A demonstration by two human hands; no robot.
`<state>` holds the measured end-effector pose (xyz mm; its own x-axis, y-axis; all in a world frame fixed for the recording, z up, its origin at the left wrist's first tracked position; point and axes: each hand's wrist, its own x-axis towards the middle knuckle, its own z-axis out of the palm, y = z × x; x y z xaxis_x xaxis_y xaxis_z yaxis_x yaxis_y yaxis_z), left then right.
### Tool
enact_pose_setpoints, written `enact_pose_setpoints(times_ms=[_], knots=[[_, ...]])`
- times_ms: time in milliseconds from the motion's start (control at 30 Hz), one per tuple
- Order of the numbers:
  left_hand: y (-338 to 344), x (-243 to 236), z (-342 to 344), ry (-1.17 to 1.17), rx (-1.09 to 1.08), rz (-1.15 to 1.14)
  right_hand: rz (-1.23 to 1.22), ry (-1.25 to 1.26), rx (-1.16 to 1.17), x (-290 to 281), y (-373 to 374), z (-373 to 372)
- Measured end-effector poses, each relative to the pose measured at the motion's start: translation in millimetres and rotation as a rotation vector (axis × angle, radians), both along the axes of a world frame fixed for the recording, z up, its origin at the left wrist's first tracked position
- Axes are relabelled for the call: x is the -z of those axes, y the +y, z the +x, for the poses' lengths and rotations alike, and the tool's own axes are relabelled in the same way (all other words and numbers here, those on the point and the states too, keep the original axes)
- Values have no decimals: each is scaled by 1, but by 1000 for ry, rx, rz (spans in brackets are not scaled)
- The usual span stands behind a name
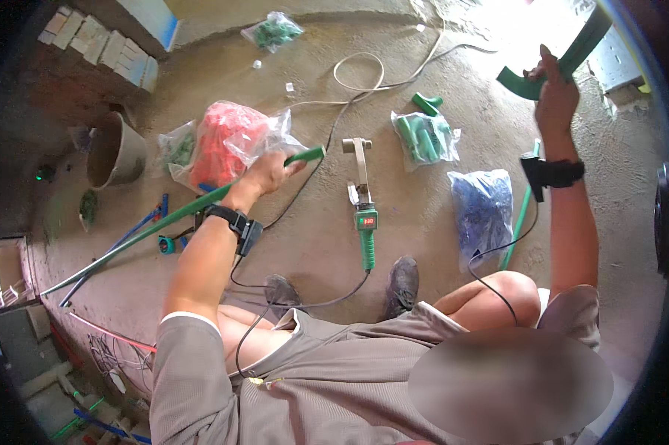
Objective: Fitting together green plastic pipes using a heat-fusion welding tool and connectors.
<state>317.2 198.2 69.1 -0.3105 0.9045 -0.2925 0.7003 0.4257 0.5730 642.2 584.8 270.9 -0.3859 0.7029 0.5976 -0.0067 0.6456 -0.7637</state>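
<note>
My left hand [266,176] is closed around a long green pipe [164,216] near its upper end; the rest of the pipe slants down to the far left. Raised at the upper right, my right hand [558,102] grips a green pipe with a curved end [522,83]. Its straight part runs up toward the frame's edge. On the floor between the two hands lies a pipe welding iron [367,222] with a green handle, a lit red display and a metal heating head [357,145]. Neither pipe touches the iron.
Bags of red pieces [229,137], green fittings [423,139] and blue pieces [484,211] lie around, with a loose green fitting [427,103]. Cables [342,111] cross the floor. A bucket [117,153], tape measure [166,245], blue pipe [119,245] and bricks [97,43] are left; another green pipe [522,215] lies right.
</note>
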Motion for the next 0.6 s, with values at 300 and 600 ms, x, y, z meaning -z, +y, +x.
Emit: enact_pose_setpoints(times_ms=[300, 600], knots=[[18, -16, 9, -41, -27, 93, -735, 274, -640, 61, -139, -76], [-9, 49, 41, -152, 74, -30, -816, 266, -762, 51, -165, -82]])
